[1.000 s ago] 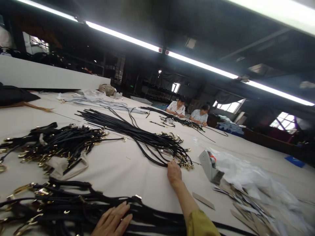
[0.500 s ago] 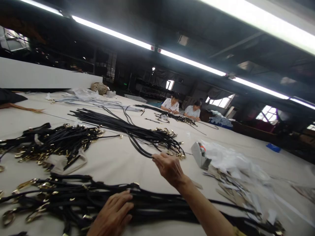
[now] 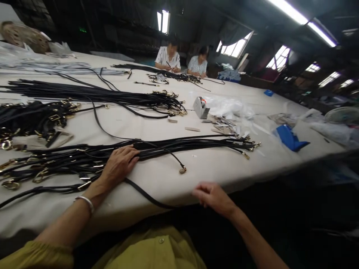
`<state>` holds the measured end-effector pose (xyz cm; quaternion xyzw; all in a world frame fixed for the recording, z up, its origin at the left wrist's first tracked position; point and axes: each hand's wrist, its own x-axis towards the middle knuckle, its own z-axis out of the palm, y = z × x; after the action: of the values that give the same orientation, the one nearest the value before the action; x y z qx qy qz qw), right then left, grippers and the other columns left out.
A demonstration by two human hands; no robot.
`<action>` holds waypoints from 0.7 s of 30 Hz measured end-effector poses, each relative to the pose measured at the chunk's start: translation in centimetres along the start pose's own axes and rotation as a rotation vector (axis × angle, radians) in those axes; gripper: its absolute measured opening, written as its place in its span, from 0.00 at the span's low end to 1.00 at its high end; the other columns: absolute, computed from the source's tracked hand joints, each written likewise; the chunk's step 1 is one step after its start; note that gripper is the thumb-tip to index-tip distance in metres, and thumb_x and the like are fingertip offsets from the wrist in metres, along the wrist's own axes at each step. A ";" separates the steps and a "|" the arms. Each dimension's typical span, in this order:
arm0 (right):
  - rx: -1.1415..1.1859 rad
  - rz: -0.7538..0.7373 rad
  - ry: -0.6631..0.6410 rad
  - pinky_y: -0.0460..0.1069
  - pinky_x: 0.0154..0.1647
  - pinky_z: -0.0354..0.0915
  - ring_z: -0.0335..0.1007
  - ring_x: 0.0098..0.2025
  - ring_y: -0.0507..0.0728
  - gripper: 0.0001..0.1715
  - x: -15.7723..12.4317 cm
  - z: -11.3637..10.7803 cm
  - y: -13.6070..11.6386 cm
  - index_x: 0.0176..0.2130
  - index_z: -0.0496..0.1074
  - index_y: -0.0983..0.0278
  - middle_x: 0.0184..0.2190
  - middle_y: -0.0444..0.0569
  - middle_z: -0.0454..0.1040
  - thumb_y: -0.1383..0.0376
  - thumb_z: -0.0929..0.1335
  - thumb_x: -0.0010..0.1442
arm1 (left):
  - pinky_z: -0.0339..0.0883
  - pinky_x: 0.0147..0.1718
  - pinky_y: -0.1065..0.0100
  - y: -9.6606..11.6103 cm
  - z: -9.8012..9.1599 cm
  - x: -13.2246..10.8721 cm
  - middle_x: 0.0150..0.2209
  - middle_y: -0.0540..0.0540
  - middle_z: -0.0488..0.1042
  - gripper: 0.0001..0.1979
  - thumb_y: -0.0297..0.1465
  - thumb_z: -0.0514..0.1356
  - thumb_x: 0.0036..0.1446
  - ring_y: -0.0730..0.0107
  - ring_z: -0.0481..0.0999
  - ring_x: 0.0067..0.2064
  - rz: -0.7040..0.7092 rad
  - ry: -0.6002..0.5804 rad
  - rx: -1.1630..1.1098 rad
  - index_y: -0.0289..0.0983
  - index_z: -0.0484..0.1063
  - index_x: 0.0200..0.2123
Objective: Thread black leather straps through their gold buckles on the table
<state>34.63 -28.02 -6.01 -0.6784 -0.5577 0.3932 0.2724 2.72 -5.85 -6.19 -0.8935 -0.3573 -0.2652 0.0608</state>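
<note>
My left hand (image 3: 119, 164) lies flat, fingers spread, on a long bundle of black straps with gold clasps (image 3: 174, 144) that stretches across the near part of the white table (image 3: 157, 175). My right hand (image 3: 211, 194) hovers just off the table's front edge with its fingers pinched on a thin black strap (image 3: 146, 198). That strap curves from under my left hand over the edge. Another single strap (image 3: 112, 135) loops back from the far pile and ends in a gold clasp (image 3: 183, 170) between my hands.
More black strap piles lie at the left (image 3: 33, 117) and further back (image 3: 98, 95). A tape dispenser (image 3: 200, 107), clear plastic bags (image 3: 227, 106), card pieces and a blue cloth (image 3: 288, 137) sit at the right. Two people (image 3: 182, 59) sit at the far end.
My right hand pulled back from the far strap pile to the front edge, drawing a strap along. The view tilted down and right. My left hand stayed on the near bundle.
</note>
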 end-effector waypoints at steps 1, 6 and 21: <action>-0.013 0.092 -0.022 0.46 0.28 0.63 0.69 0.28 0.53 0.11 -1.3 1.5 2.6 0.39 0.75 0.63 0.27 0.43 0.74 0.61 0.68 0.57 | 0.61 0.57 0.52 -0.2 0.1 0.0 0.51 0.38 0.77 0.20 0.40 0.48 0.67 0.51 0.69 0.60 0.011 0.007 0.002 0.36 0.74 0.48; -0.384 0.343 0.086 0.55 0.51 0.67 0.74 0.50 0.66 0.22 -1.1 10.8 11.4 0.47 0.76 0.64 0.44 0.57 0.79 0.66 0.69 0.51 | 0.63 0.55 0.50 -1.3 1.0 0.2 0.50 0.40 0.78 0.21 0.43 0.49 0.65 0.48 0.70 0.59 0.022 0.028 0.007 0.39 0.75 0.47; -0.490 0.387 1.098 0.58 0.35 0.67 0.74 0.32 0.65 0.28 -9.0 -20.9 16.5 0.31 0.74 0.56 0.30 0.53 0.77 0.41 0.59 0.56 | 0.71 0.47 0.54 -4.8 3.9 0.0 0.49 0.46 0.80 0.22 0.50 0.50 0.62 0.52 0.77 0.52 0.079 0.148 -0.010 0.47 0.77 0.47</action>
<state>60.46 -39.16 -5.96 -0.9126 -0.2776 -0.1091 0.2797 1.15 -1.17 -9.91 -0.8852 -0.3148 -0.3297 0.0930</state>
